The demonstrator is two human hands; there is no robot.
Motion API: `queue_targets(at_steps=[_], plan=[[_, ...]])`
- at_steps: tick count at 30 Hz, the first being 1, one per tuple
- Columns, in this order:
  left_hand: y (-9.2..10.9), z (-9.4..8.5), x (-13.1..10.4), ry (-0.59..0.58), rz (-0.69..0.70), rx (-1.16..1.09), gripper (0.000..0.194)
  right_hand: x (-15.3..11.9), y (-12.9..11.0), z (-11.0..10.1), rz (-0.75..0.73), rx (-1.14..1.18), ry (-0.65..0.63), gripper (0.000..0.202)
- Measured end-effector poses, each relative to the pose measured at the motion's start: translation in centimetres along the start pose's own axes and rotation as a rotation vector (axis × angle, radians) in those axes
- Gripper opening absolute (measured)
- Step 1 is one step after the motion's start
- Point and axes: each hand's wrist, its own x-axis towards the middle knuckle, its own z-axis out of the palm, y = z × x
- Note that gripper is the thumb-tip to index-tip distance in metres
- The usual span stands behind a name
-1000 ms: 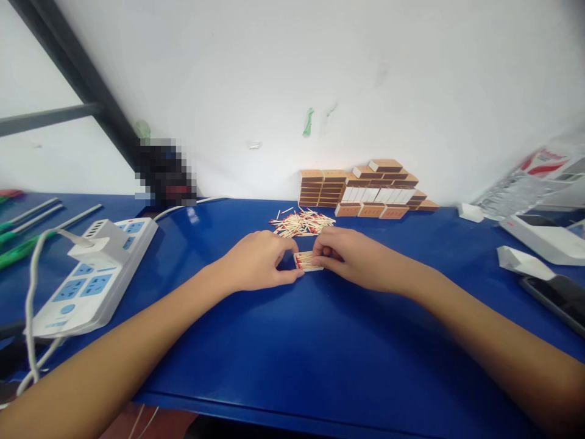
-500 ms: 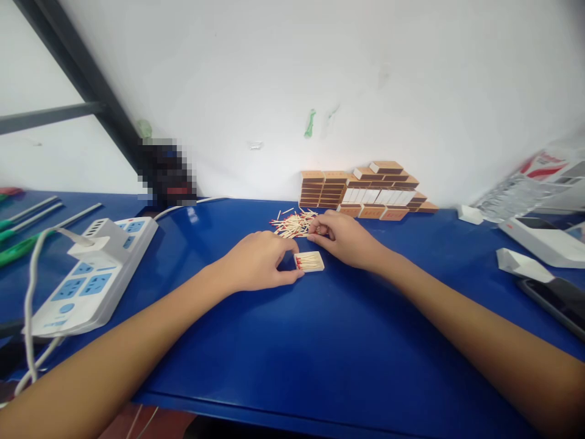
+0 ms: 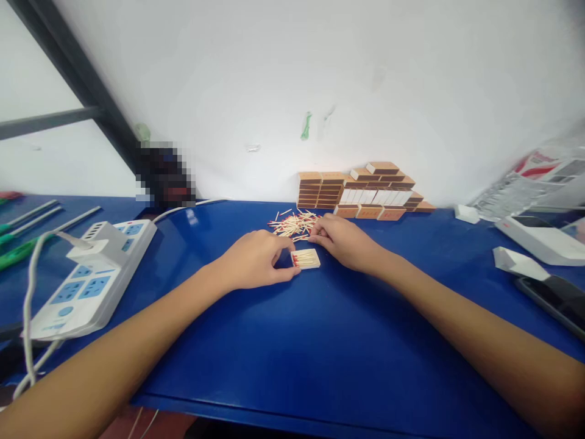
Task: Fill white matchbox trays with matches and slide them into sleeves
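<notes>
The left hand spans the left end of the small matchbox tray between thumb and fingers, a grip that probably steadies it while leaving its top uncovered. Inside, matches lie lengthwise, red heads toward that hand, which suits the tray's long shape. The right hand has its fingers narrowed at the edge of the loose match pile, just behind the tray; whether they pinch a match I cannot tell. Matchboxes stand stacked against the wall, seemingly out of the hands' way, on the blue counter.
</notes>
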Motion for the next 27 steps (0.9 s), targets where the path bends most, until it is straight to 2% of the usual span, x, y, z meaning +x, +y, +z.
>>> queue_targets(at_steps=[4,10,14,22,24,27], plan=[[0.0,0.0,0.0,0.004,-0.003,0.01,0.028,-1.0,0.2,-0.8,-0.041,-0.031,-0.019,0.011],[0.0,0.1,0.1,0.0,-0.015,0.023,0.026,-2.3,0.3,-3.2,-0.051,-0.078,-0.015,0.013],[-0.1,0.1,0.1,0.015,-0.002,0.025,0.027,-2.8,-0.4,-4.1,-0.074,-0.065,-0.019,0.015],[0.4,0.2,-0.1,0.01,-0.002,0.032,0.027,-4.1,-4.8,-3.0,-0.087,-0.005,-0.177,0.011],[0.4,0.2,-0.1,0.008,-0.001,0.03,0.026,-4.1,-4.9,-2.6,-0.087,0.018,-0.193,0.01],[0.3,0.1,0.0,0.003,0.007,0.013,0.026,-3.8,-4.0,-2.4,-0.126,0.081,-0.14,0.009]])
